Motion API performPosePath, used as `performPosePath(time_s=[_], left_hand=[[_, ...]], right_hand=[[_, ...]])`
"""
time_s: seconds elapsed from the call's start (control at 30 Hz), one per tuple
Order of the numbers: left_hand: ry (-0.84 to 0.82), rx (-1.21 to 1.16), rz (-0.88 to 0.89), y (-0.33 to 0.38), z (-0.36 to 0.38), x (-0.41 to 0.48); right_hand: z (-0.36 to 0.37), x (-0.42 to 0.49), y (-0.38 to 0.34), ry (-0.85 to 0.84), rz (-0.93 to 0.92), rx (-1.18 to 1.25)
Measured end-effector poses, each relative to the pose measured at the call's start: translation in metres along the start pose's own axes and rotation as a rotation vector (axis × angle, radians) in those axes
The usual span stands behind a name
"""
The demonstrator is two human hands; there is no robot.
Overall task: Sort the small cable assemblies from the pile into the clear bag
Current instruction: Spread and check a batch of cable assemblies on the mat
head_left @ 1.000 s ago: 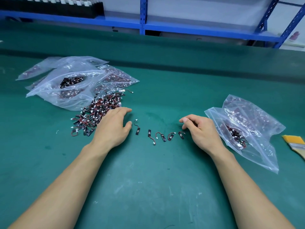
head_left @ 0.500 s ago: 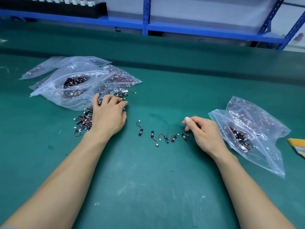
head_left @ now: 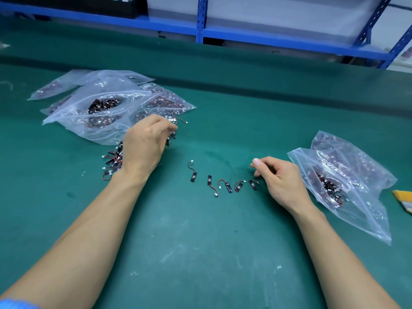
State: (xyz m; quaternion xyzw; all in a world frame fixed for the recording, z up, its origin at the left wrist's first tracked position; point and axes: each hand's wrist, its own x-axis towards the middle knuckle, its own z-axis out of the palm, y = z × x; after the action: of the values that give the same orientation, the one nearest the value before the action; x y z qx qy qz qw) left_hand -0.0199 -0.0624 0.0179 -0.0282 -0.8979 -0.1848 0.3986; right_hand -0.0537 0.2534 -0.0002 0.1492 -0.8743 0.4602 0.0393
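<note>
Head view. Entry: sorting station, green surface [head_left: 200, 253].

- Left hand [head_left: 145, 148]: a second ago it lay flat on the near side of the pile. It has since moved to the pile's far end, close to the left-side bags. The fingers are now curled down, and a few dark pieces hang at the fingertips, so it looks to be pinching some. The contact itself is hidden behind the back of the hand.
- Right hand [head_left: 281, 177]: position unchanged. The fingers are loosely curled and hold nothing visible. The thumb and forefinger tips are just beside the rightmost piece of the row.
- Cable assemblies [head_left: 112, 160]: a loose pile toward the left of the surface, partly under the left wrist.
- Row of five single assemblies [head_left: 228, 186]: laid out mid-surface between the hands, unchanged in count.
- Clear bag [head_left: 367, 219]: toward the right edge, mouth facing the right hand, with some assemblies already inside.
- Left-side bags [head_left: 100, 108]: several stacked behind the pile, filled with like parts.
- Brush [head_left: 403, 199]: at the right edge, only partly in frame.
- Blue shelving [head_left: 201, 30]: beyond the far edge.

Judgement: the left hand's move suggests another draw from the pile to extend the row. The five laid-out pieces are not yet bagged and most of the pile remains, so the task is far from done.
</note>
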Motion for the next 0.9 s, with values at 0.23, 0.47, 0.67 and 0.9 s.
performPosePath(time_s=[0.23,0.47,0.67,0.9], left_hand=[[0.127,-0.065,0.026,0.002,-0.009,-0.001],[0.001,-0.351,0.132,0.032,-0.025,-0.009],[-0.453,-0.901,-0.153,0.058,-0.037,-0.038],[-0.745,-0.923,-0.228,0.062,-0.038,-0.047]], right_hand=[[-0.001,0.001,0.002,-0.003,-0.013,-0.013],[-0.002,0.000,0.001,-0.002,-0.007,0.003],[-0.001,-0.001,-0.001,-0.015,-0.017,-0.015],[0.001,-0.003,-0.002,-0.025,-0.066,-0.038]])
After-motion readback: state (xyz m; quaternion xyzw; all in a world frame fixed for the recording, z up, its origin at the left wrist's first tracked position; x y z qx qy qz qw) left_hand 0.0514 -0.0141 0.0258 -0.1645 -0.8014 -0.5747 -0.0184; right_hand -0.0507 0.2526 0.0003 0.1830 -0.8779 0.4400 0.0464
